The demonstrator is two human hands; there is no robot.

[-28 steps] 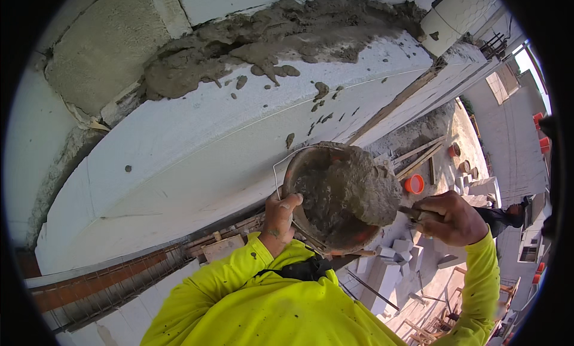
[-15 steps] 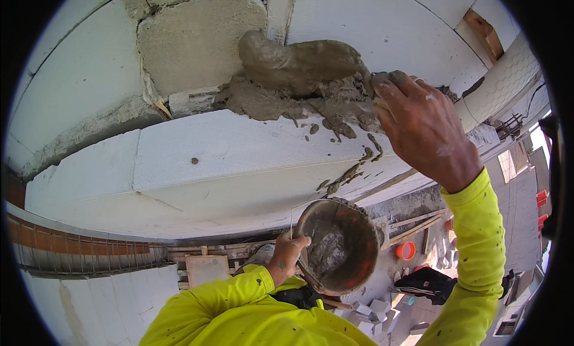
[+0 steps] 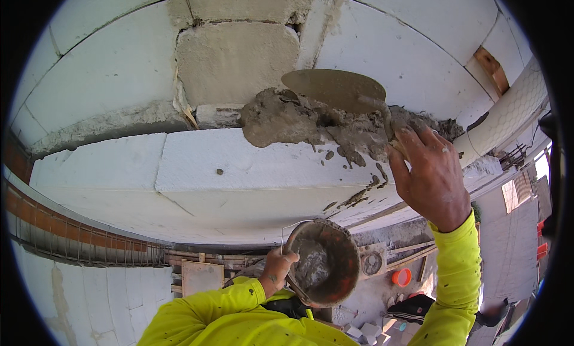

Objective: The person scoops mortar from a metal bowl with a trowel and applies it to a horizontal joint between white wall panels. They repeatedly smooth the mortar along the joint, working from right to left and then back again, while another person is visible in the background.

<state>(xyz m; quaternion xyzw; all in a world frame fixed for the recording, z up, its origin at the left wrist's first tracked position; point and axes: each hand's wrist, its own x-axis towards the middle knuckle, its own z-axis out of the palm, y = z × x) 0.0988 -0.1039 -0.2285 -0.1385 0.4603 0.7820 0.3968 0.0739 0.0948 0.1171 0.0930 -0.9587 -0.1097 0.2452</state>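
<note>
My right hand (image 3: 427, 170) grips a mortar-caked trowel, fingers wrapped at its handle end. The trowel's rounded blade (image 3: 336, 88) lies over a heap of wet grey mortar (image 3: 281, 122) on top of the white block wall (image 3: 239, 161). Smears and drops of mortar run down the block face below that hand. Lower down, my left hand (image 3: 277, 271) is closed on the rim of a bucket (image 3: 350, 268), beside its wire handle. The bucket is tilted and shows wet mortar inside. Most of the trowel's handle is hidden by my fingers and mortar.
A white block wall with a grey mortared section (image 3: 236, 59) rises behind the ledge. A mesh-wrapped pipe (image 3: 508, 110) stands at the right. Far below lie an orange bucket (image 3: 402, 277), wooden boards and loose blocks (image 3: 359, 333). Rebar (image 3: 89, 244) runs along the left.
The trowel's load of mortar now lies spread on the ledge, and the blade shows nearly bare above it. My right hand has moved slightly lower. The left still holds the bucket.
</note>
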